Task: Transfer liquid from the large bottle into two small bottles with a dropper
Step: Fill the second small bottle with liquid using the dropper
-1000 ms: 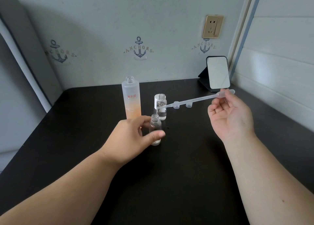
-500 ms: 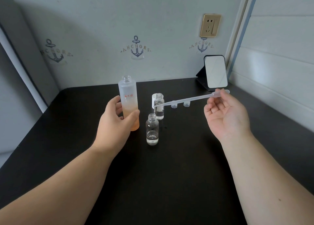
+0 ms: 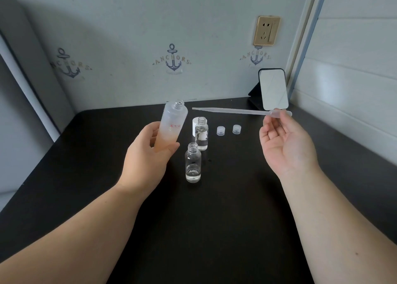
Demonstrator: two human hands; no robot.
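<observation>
- Gripping the tall frosted plastic large bottle with peach-tinted liquid (image 3: 170,129), left hand (image 3: 148,155) wraps fingers and thumb round its lower half; bottle tilted, open neck leaning toward the right hand.
- Right hand (image 3: 285,144) pinches the bulb end of the long clear plastic dropper (image 3: 240,111) at its fingertips; palm up, tip points at the bottle mouth, just short of it.
- Two small clear glass bottles (image 3: 193,165) stand uncapped between the hands, some liquid in each.
- Two small clear screw caps (image 3: 220,130) lie beyond them.
- Handling guess: dropper light, soft, bends easily, so hold at the bulb; frosted bottle probably light, maybe slick, so grip mid-body.
</observation>
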